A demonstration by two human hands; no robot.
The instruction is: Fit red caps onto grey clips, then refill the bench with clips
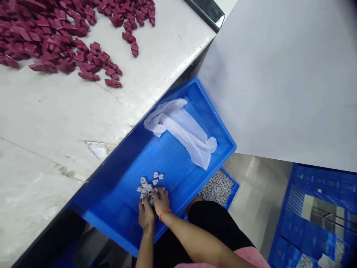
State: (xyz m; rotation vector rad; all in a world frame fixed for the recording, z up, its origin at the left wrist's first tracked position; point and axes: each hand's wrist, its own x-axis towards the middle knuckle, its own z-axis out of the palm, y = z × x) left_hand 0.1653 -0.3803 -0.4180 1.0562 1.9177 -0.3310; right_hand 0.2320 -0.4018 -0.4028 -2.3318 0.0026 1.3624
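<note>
In the head view my left hand (146, 215) and my right hand (161, 201) are side by side low in a large blue crate (134, 234). Between and in front of them lies a small heap of light grey-white pieces (145, 187), with several strewn just past my fingertips. Both hands are curled closed around pieces at the near side of the heap, and the fingertips are partly hidden among them. An orange-red band (164, 213) circles my right wrist. Farther up the crate lies a crumpled translucent plastic bag (184, 130), apart from my hands.
Many dark red pieces (64, 44) are piled on the worn white table (69, 111), whose edge overlaps the crate. A smaller bin of grey pieces (217, 187) stands below, by my knee. A white panel (279, 82) rises at right, with blue crates (304, 219) beyond.
</note>
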